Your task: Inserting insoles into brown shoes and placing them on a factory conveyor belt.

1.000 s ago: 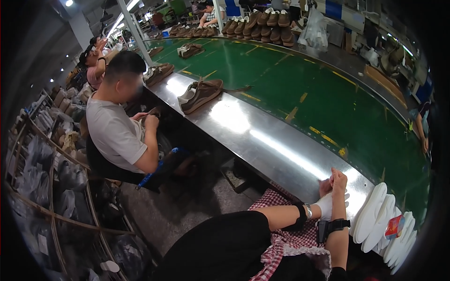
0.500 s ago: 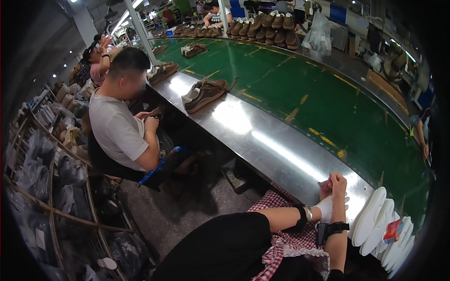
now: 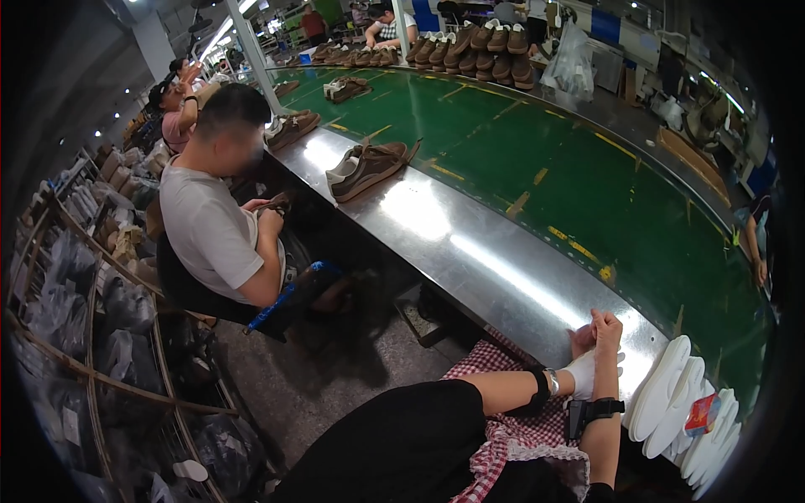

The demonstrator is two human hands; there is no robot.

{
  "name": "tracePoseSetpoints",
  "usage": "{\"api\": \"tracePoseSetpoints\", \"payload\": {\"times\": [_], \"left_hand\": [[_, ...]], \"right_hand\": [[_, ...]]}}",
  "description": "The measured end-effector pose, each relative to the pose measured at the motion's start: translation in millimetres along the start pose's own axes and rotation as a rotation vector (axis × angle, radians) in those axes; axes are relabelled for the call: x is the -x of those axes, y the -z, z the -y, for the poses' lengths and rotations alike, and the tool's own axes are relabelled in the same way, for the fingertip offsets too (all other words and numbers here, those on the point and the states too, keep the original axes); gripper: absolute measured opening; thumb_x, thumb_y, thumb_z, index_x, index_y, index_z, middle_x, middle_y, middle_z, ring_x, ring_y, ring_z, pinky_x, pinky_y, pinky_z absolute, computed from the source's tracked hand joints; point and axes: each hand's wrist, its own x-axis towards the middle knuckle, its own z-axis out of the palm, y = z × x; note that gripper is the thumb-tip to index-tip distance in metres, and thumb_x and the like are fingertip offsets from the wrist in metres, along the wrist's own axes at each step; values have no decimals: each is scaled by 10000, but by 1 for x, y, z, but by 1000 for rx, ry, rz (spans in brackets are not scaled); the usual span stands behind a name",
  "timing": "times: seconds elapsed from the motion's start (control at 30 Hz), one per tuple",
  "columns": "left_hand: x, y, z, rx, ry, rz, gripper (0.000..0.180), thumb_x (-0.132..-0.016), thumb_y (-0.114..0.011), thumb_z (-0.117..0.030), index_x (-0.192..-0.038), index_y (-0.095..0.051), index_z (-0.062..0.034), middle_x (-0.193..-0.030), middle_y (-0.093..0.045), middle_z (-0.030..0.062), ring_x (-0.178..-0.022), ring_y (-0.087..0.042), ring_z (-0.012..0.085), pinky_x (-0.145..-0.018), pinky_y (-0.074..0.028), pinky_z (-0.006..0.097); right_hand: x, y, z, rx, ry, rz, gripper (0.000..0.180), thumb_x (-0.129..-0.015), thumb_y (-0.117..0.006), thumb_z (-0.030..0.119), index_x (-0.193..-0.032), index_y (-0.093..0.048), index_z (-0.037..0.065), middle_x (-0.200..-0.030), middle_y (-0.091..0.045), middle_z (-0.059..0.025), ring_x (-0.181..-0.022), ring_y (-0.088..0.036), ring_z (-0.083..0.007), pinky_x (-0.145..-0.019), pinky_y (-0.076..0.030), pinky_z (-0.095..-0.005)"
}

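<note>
At the near right end of the steel desk [image 3: 470,251], the left hand [image 3: 587,373] and right hand [image 3: 599,331] are closed together on a white insole [image 3: 579,375], with the white insole stack [image 3: 671,394] just right seemingly barely begun. Beyond, brown shoes [image 3: 365,165] wait beside the green conveyor belt [image 3: 570,159], a seated co-worker [image 3: 218,210] left.

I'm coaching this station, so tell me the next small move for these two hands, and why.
Probably lower both hands toward the steel table edge and steady the white piece there. The left hand and right hand meet above it, fingers pinched together, the piece held up off the table, beside the stack of white insoles. What the fingers work at is too small to tell.
</note>
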Motion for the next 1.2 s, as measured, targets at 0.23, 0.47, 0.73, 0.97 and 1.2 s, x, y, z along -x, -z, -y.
{"api": "tracePoseSetpoints", "payload": {"times": [0.23,0.47,0.73,0.97,1.2], "left_hand": [[5,5,-8,-189,-145,20,264,-821,-419,-246,-1020,-412,-73,-996,-448,109,-986,-422,234,-877,-324,351],[-5,-26,20,610,24,-41,255,-804,-421,-263,-983,-407,-82,-921,-455,88,-906,-449,192,-820,-354,318],[2,-2,-2,34,80,21,277,-846,-412,-286,-1038,-427,-88,-989,-474,90,-989,-442,183,-863,-340,323],[7,3,-6,-123,55,23,327,-865,-385,-320,-1089,-437,-88,-1052,-472,113,-1041,-417,210,-915,-294,353],[1,14,-18,-69,128,144,339,-840,-399,-320,-1080,-434,-83,-1046,-462,125,-1027,-430,222,-924,-283,352]], "right_hand": [[3,1,1,-134,-47,-8,286,-801,-622,152,-557,-507,57,-495,-470,11,-425,-370,-35,-398,-269,-185],[4,4,5,-81,-49,39,380,-815,-609,250,-505,-455,90,-444,-406,29,-372,-314,-46,-357,-211,-206],[4,1,7,-37,-44,38,394,-804,-618,237,-484,-438,95,-428,-398,26,-368,-298,-46,-362,-198,-209],[5,-1,11,-87,-53,71,378,-808,-607,198,-483,-444,91,-428,-405,23,-366,-301,-45,-363,-201,-208],[10,-1,20,-69,-76,40,379,-810,-601,200,-481,-453,87,-431,-411,23,-368,-310,-46,-366,-205,-207]]}}
